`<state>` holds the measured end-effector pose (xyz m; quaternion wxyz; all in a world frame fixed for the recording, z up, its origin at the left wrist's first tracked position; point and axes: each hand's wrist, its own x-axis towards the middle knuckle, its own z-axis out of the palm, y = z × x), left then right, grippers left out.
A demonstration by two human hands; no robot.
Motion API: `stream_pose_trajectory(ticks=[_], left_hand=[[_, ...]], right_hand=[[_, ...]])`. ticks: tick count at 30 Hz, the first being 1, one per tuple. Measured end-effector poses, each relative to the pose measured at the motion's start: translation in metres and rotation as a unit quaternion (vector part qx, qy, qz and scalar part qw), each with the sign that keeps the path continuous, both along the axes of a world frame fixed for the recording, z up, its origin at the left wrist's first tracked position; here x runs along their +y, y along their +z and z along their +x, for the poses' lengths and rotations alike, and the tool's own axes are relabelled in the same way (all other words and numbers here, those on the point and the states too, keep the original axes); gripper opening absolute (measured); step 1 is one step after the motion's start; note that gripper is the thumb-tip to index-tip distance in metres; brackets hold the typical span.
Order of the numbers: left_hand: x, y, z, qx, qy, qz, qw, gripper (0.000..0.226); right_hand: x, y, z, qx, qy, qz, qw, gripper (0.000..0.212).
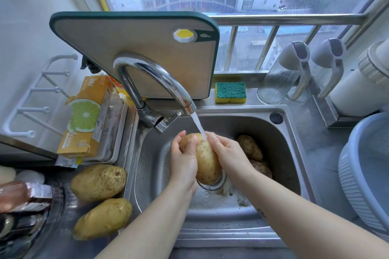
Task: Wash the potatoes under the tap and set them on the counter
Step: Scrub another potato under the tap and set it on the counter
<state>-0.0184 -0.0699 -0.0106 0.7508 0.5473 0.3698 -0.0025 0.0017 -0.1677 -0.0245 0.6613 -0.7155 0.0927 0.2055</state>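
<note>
A large yellow potato (207,160) is held over the steel sink (282,153), directly under water running from the chrome tap (147,75). My left hand (183,160) grips its left side and my right hand (229,153) wraps its right side. Two dirtier brown potatoes (250,147) lie in the sink basin behind my right wrist. Two wet, clean-looking potatoes rest on the counter (63,237) left of the sink, one nearer the back (99,182) and one nearer the front (103,218).
A grey cutting board (136,48) leans behind the tap. A green and yellow sponge (230,92) lies on the sill. An orange box (88,118) stands at the left, glass jugs (282,75) and a blue basin (366,170) at the right.
</note>
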Motion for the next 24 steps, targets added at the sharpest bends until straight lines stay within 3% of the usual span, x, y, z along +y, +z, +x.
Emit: stream_pose_trajectory(ticks=[5,9,10,14,16,18,24], left_hand=[[0.007,-0.003,0.002,0.032,0.050,-0.039,0.997,0.024],[0.007,-0.002,0.001,0.059,0.057,-0.040,0.996,0.021],[0.006,-0.002,0.001,0.056,0.062,-0.037,0.996,0.019],[0.004,0.003,0.005,0.049,0.066,-0.043,0.996,0.029],[0.006,0.006,0.007,0.053,0.062,-0.045,0.996,0.035],[0.009,0.006,0.010,0.073,0.070,-0.065,0.993,0.035],[0.026,0.005,0.014,0.142,0.082,-0.137,0.977,0.035]], right_hand=[[0.006,0.002,-0.014,-0.011,0.060,-0.007,0.998,0.050],[0.016,0.012,-0.016,-0.007,-0.010,-0.001,1.000,0.017],[0.018,0.013,-0.014,0.010,-0.039,-0.002,0.999,0.014],[0.020,0.016,-0.004,0.141,-0.129,0.035,0.981,0.034],[0.019,0.017,-0.003,0.160,-0.140,0.052,0.976,0.035],[0.019,0.019,-0.005,0.142,-0.112,0.032,0.983,0.038],[0.013,0.016,-0.015,0.028,0.060,0.100,0.993,0.034]])
